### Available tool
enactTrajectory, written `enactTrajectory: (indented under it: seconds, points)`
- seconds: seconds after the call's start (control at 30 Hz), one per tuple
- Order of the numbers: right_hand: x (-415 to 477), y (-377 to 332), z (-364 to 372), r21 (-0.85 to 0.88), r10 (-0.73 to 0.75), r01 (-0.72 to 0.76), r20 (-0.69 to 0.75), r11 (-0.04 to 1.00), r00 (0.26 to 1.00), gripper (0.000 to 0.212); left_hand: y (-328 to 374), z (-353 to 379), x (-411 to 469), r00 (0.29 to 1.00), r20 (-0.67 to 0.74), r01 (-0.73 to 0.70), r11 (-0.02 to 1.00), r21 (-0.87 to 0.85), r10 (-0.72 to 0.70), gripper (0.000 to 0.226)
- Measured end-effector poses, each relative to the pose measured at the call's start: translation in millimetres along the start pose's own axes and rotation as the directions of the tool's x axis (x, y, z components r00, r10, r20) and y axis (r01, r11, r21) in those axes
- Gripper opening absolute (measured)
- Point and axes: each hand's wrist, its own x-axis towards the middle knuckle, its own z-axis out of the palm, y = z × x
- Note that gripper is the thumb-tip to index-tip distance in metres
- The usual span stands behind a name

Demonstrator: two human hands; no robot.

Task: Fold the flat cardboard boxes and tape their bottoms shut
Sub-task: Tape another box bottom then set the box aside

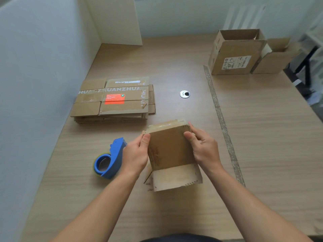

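A small brown cardboard box [170, 149] is held over the wooden table [262, 137], tilted, with a pale flap hanging open toward me. My left hand [136, 154] grips its left side, thumb on the top face. My right hand [202, 147] grips its right side the same way. Old tape shows along the box's far edge. A blue tape dispenser [109, 159] lies on the table just left of my left hand. A stack of flat cardboard boxes [113, 100] with an orange label sits at the middle left.
Two folded open boxes [234, 55] [276, 56] stand at the far right. A round cable grommet [184, 94] sits mid-table. A worn tape strip [220, 116] runs along the table. White partition walls close the left and back.
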Motion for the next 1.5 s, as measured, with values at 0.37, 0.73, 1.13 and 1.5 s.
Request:
enactTrajectory:
  seconds: [0.37, 0.73, 1.13, 1.5]
  points:
    - [-0.6, -25.4, 16.7, -0.053, -0.066, 0.064, -0.023, 0.997, 0.998, 0.047, 25.7, 7.5, -11.8, 0.986, -0.163, -0.043, 0.999, 0.016, 0.045, 0.046]
    - [-4.7, -33.0, 31.9, -0.136, -0.191, 0.178, -0.091, 0.975, 0.977, 0.042, 27.7, 14.6, -19.4, 0.998, -0.042, -0.043, 0.999, -0.007, 0.043, 0.070]
    - [12.8, -10.6, -2.4, 0.307, 0.139, -0.250, 0.341, 0.918, 0.930, 0.023, 21.3, -30.5, 7.6, 0.974, 0.206, -0.052, 0.974, -0.221, 0.098, 0.041]
    - [11.7, 8.4, -26.8, 0.397, 0.198, -0.414, 0.481, 0.819, 0.854, 0.049, 1.6, -42.5, 4.6, 0.890, 0.446, 0.088, 0.923, -0.374, 0.096, 0.061]
